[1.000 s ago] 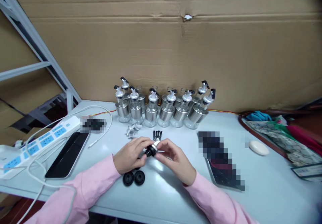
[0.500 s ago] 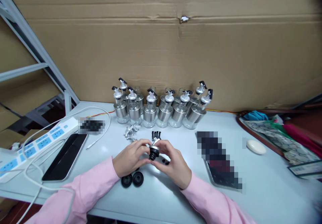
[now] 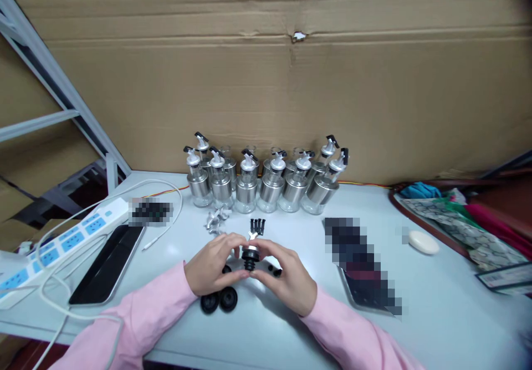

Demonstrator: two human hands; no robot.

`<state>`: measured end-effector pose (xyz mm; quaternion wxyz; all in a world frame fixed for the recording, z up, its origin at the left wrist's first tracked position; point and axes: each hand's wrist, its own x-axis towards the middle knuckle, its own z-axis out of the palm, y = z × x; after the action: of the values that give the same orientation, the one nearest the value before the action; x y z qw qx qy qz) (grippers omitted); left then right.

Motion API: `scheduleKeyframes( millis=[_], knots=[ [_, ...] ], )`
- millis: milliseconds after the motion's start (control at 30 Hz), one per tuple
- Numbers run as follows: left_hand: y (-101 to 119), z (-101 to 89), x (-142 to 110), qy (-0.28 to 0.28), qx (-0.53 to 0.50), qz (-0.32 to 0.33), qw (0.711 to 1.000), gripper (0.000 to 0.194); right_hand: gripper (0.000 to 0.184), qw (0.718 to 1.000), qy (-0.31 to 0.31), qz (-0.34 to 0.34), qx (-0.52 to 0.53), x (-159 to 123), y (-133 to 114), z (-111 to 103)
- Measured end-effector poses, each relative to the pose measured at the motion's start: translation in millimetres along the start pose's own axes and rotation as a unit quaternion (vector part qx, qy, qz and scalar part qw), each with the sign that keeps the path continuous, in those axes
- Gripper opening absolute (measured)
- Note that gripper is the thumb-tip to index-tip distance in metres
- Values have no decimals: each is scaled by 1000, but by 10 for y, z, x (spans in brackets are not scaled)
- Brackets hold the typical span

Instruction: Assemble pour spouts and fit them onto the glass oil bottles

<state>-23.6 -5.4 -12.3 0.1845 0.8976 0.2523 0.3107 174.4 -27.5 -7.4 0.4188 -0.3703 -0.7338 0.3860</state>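
Evenly pinched the pourer (image 3: 250,255) upright between fingers (image 3: 235,276) of left hand (image 3: 211,266) and right hand (image 3: 292,277), in front of the bottles (image 3: 246,194).

Soft, fairly even light lies across the pale table (image 3: 299,339), catching a whitish glare just beside the right hand (image 3: 288,276), with a faint shadow below it. Over to the right I see dark blur in the far and near corners, and coarse square blocks hide most of the dark tablet (image 3: 356,297).
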Motion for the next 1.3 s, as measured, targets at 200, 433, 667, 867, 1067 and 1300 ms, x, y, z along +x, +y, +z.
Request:
scheduleKeyframes(
  millis=[200, 433, 667, 867, 1067, 1300],
  knots=[
    [10, -14, 13, -1, 14, -2, 1000, 45, 40, 1000, 0, -14, -3, -1, 3, -15],
    [13, 4, 27, 17, 14, 22, 1000, 41, 36, 1000, -10, -21, -1, 7, -19, -14],
    [30, 6, 33, 9, 6, 27, 1000, 42, 30, 1000, -14, -5, -7, 10, -57, -18],
    [43, 19, 33, 13, 14, 12, 1000, 43, 36, 1000, -6, 9, -25, 2, -51, 16],
    [77, 3, 43, 21, 33, -13, 999, 42, 41, 1000, 1, -3, -23, 4, -16, 37],
    [124, -23, 80, -4, 86, -64, 994, 28, 39, 999, 9, 9, -38, -2, 20, 43]
  ],
)
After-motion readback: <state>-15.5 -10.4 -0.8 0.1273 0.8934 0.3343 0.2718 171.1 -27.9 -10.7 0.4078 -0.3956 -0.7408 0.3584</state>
